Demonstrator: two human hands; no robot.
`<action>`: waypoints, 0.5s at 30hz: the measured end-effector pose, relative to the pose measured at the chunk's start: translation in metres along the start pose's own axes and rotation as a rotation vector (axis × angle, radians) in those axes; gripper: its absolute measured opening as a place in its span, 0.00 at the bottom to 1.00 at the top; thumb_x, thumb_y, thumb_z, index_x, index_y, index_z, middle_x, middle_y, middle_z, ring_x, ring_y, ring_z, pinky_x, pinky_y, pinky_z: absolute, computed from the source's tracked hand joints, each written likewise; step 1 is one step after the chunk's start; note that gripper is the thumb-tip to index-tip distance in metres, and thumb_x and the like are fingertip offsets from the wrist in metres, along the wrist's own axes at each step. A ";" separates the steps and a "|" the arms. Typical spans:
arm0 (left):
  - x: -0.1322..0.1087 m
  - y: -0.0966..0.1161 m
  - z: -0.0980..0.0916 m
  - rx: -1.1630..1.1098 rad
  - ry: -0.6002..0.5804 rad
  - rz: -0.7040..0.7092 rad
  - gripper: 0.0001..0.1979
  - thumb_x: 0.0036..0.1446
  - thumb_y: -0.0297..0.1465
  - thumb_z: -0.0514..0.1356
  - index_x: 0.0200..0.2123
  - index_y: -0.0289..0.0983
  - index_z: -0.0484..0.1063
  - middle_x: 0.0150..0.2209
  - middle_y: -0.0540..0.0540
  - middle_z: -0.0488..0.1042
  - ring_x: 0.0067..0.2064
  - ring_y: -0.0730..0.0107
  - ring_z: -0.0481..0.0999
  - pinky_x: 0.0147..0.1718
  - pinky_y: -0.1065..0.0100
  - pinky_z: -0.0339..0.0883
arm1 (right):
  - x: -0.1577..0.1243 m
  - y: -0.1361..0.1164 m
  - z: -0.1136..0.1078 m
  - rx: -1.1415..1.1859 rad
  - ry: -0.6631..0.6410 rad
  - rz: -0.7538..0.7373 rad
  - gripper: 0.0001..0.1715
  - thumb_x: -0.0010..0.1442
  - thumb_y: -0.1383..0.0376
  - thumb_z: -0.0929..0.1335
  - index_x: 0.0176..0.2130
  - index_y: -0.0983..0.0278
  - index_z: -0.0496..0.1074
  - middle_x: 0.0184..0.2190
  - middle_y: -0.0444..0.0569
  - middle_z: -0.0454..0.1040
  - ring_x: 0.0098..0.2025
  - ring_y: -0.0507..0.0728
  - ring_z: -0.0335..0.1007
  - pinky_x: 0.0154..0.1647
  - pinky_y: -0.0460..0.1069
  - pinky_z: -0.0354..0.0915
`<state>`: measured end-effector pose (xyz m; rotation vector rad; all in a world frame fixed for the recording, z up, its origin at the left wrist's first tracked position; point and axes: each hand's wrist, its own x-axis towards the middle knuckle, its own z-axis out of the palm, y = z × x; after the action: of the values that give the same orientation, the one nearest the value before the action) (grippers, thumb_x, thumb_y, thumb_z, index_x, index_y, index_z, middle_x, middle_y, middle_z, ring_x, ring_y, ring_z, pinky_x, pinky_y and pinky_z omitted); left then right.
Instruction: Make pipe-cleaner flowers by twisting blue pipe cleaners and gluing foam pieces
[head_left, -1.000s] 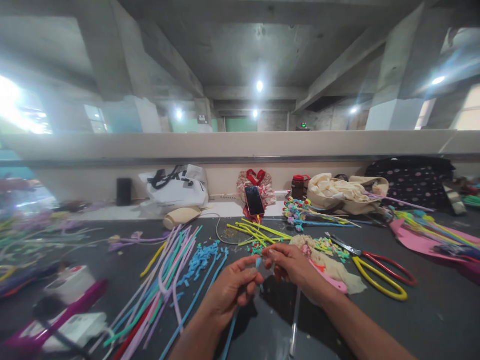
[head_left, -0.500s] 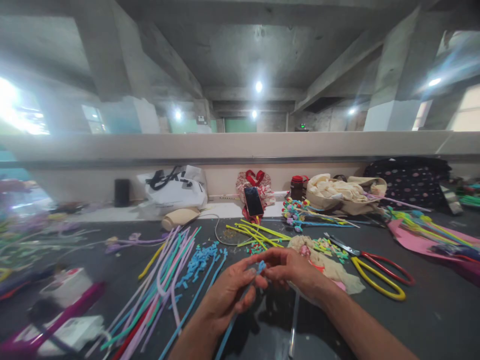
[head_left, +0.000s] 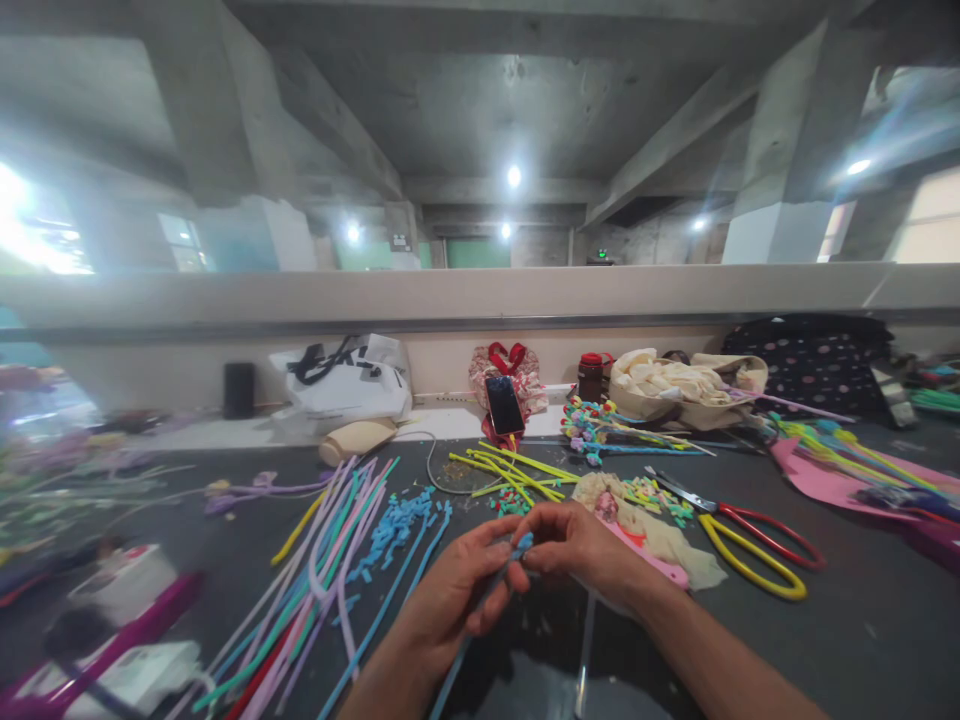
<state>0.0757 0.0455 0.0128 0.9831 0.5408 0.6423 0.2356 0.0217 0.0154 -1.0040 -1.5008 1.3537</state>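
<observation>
My left hand (head_left: 454,585) is closed around a long blue pipe cleaner (head_left: 480,612) that runs down toward me. My right hand (head_left: 581,545) pinches the upper tip of the same pipe cleaner, fingertips meeting the left thumb above the dark table (head_left: 862,640). Just left of my hands lies a heap of short blue cut pieces (head_left: 394,520) and a fan of long coloured pipe cleaners (head_left: 315,580). Yellow pipe cleaners (head_left: 510,468) lie just beyond my hands.
Scissors with yellow and red handles (head_left: 742,545) lie to the right, beside a cream cloth (head_left: 652,525) with small coloured bits. A phone (head_left: 504,404), a dark jar (head_left: 590,376), bags (head_left: 345,378) and finished pipe-cleaner flowers (head_left: 600,420) stand along the back ledge. Pink sheets (head_left: 840,480) lie far right.
My hands have come closer together, and the right fingers now pinch the blue pipe cleaner's tip against the left hand. The view has shifted slightly.
</observation>
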 end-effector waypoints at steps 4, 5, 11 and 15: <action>0.001 -0.001 -0.001 0.018 0.012 -0.004 0.19 0.46 0.31 0.58 0.44 0.32 0.64 0.20 0.49 0.70 0.10 0.86 0.57 0.07 0.81 0.42 | 0.000 0.002 0.000 -0.028 -0.015 -0.005 0.10 0.47 0.65 0.68 0.33 0.66 0.70 0.20 0.41 0.68 0.19 0.45 0.58 0.17 0.40 0.51; 0.001 -0.001 -0.002 0.027 0.013 -0.005 0.19 0.46 0.31 0.58 0.44 0.32 0.64 0.20 0.49 0.70 0.10 0.86 0.57 0.07 0.81 0.42 | 0.000 0.002 -0.001 -0.036 -0.019 -0.009 0.10 0.47 0.65 0.68 0.33 0.66 0.70 0.20 0.41 0.68 0.19 0.45 0.58 0.17 0.40 0.51; 0.000 -0.002 -0.003 0.134 0.046 -0.005 0.19 0.47 0.28 0.56 0.45 0.34 0.62 0.21 0.51 0.71 0.10 0.88 0.55 0.08 0.82 0.40 | 0.001 -0.001 -0.004 -0.114 0.009 -0.023 0.12 0.51 0.62 0.65 0.32 0.67 0.73 0.19 0.42 0.66 0.17 0.45 0.58 0.15 0.40 0.50; 0.000 -0.002 -0.002 0.182 0.098 -0.002 0.19 0.46 0.27 0.55 0.44 0.34 0.62 0.21 0.51 0.71 0.10 0.88 0.54 0.08 0.82 0.40 | 0.001 -0.003 -0.005 -0.195 0.074 -0.093 0.12 0.50 0.62 0.65 0.31 0.66 0.75 0.23 0.43 0.66 0.19 0.45 0.57 0.15 0.40 0.50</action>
<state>0.0749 0.0458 0.0104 1.1258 0.6955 0.6500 0.2404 0.0238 0.0191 -1.0796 -1.6254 1.1094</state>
